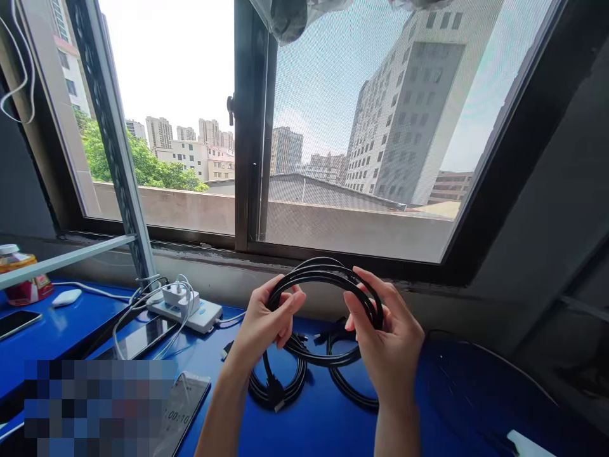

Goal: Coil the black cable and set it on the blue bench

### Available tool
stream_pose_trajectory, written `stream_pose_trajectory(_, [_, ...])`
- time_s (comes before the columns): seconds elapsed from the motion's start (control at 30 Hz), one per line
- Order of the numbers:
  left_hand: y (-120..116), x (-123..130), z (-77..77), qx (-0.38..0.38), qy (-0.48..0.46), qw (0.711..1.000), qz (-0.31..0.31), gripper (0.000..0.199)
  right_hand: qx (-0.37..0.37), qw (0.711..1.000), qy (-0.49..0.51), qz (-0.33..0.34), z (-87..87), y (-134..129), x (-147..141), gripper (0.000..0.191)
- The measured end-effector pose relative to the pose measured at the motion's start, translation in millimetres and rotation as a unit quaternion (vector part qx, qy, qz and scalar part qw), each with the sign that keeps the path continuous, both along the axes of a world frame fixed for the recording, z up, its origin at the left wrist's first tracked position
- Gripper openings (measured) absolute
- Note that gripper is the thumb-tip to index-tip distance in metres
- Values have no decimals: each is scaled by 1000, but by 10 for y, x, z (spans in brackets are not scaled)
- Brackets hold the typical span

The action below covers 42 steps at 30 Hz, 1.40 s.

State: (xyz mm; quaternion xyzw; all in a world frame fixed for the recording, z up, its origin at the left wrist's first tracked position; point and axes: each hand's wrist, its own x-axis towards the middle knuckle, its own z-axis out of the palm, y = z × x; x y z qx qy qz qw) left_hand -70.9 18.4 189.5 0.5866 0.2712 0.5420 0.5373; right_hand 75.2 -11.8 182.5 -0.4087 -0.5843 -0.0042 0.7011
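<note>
A coiled black cable (pixel 326 277) is held up in both hands above the blue table. My left hand (pixel 271 314) grips the left side of the loops between thumb and fingers. On the opposite side, my right hand (pixel 387 327) has its fingers wrapped round the same coil. Below and behind it on the table lie two more black cable coils, a left coil (pixel 257 395) and a right coil (pixel 349 395), both partly hidden. A black plug (pixel 275 388) with a metal end shows at the left coil; I cannot tell which cable it belongs to.
On the blue table (pixel 304 438) at left are a white power strip (pixel 207 315) with chargers and white cords, a phone (pixel 188 400) and a dark tablet-like device (pixel 147 336). A metal shelf post (pixel 118 139) rises before the window. A bottle (pixel 23 276) stands far left.
</note>
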Motion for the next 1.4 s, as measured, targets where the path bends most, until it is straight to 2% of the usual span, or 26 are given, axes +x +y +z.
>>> stream_pose_trajectory(0.27, [27, 43, -24, -5, -19, 1000, 24, 57, 17, 1000, 22, -7, -9, 1, -19, 16])
stream_pose_trajectory(0.4, [10, 27, -14, -8, 8, 1000, 7, 57, 4, 1000, 18, -9, -11, 3, -9, 16])
stream_pose_trajectory(0.6, [-32, 17, -2, -2, -7, 1000, -19, 58, -10, 1000, 27, 4, -19, 35, -9, 19])
stream_pose_trajectory(0.67, [-46, 37, -6, 17, 15, 1000, 8, 60, -12, 999, 31, 7, -22, 52, -7, 18])
stream_pose_trajectory(0.8, [-76, 70, -11, 49, 60, 992, 102, 66, -10, 999, 42, 3, -16, 83, -13, 21])
stream_pose_trajectory(0.93, [-88, 37, -14, 106, 60, 982, 143, 66, -26, 996, 71, -41, -7, 89, -40, 44])
stream_pose_trajectory(1.03, [-87, -19, -17, 146, 63, 971, 177, 62, -66, 996, 53, -23, -8, 85, -52, 52])
stream_pose_trajectory(1.2, [-59, -112, -43, 186, 53, 956, 222, 55, -122, 992, -10, 38, -15, 87, -28, 47])
stream_pose_trajectory(1.3, [-35, -143, -54, 183, 42, 949, 252, 57, -110, 992, -54, 23, -13, 89, -11, 38])
stream_pose_trajectory(1.4, [-23, -144, -47, 181, 5, 951, 251, 61, -83, 994, -77, -4, 10, 76, -12, 28])
